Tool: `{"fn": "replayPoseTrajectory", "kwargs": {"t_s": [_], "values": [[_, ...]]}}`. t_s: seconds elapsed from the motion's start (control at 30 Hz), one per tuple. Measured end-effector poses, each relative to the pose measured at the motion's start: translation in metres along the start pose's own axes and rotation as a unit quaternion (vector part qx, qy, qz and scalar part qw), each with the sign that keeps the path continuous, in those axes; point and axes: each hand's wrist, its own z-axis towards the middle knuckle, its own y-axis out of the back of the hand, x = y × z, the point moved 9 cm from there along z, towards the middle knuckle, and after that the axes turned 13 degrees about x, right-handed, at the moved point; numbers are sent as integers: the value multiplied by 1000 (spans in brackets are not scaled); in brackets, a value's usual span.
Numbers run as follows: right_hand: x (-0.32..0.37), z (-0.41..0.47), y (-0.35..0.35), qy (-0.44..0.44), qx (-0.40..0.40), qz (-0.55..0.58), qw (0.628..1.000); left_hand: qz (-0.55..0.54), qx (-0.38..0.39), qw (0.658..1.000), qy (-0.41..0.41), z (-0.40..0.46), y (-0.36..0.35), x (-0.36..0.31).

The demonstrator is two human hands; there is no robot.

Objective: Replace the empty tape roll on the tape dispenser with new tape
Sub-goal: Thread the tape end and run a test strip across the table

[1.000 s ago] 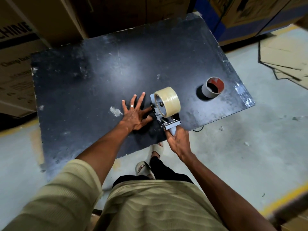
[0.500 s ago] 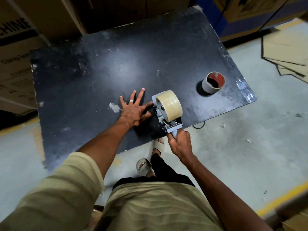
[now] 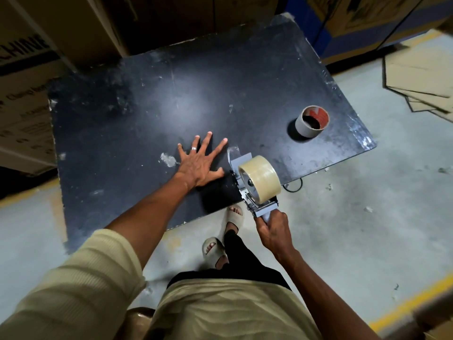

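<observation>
Since half a second ago the tape dispenser has slid toward the near edge of the table, and a short strip of clear tape now trails from its front end onto the black top. The left hand, which a moment ago had its thumb against the dispenser, now lies just beside it at its 9 o'clock; whether the thumb touches the frame cannot be told. The fingers have spread wider and the hand presses flat and released on the table. The right hand still grasps the dispenser's handle, fingers clenched round it, at the dispenser's 6 o'clock and beyond the table edge.

There is one dispenser, and one full roll of tape sits mounted on it, standing on edge at the table's 5 o'clock. One empty roll, a bare cardboard core with red inside, stands upright on the table at 3 o'clock, well apart from the dispenser at its 1 o'clock. Two hands are in view, and one ring shows on the left. Two sandalled feet stand on the concrete floor below the table's near edge. Flattened cardboard sheets lie on the floor at 2 o'clock, their number unclear.
</observation>
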Motion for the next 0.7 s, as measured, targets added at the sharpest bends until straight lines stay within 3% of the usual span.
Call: {"fn": "replayPoseTrajectory", "kwargs": {"t_s": [0.17, 0.57, 0.7], "values": [[-4, 1, -6, -1, 21, 9, 1000, 33, 27, 998, -44, -7, -18, -22], [-18, -23, 2, 8, -9, 7, 1000, -18, 26, 998, -48, -14, -28, -18], [-32, -40, 0, 5, 16, -6, 1000, -18, 36, 998, -40, -14, -29, -18]]}}
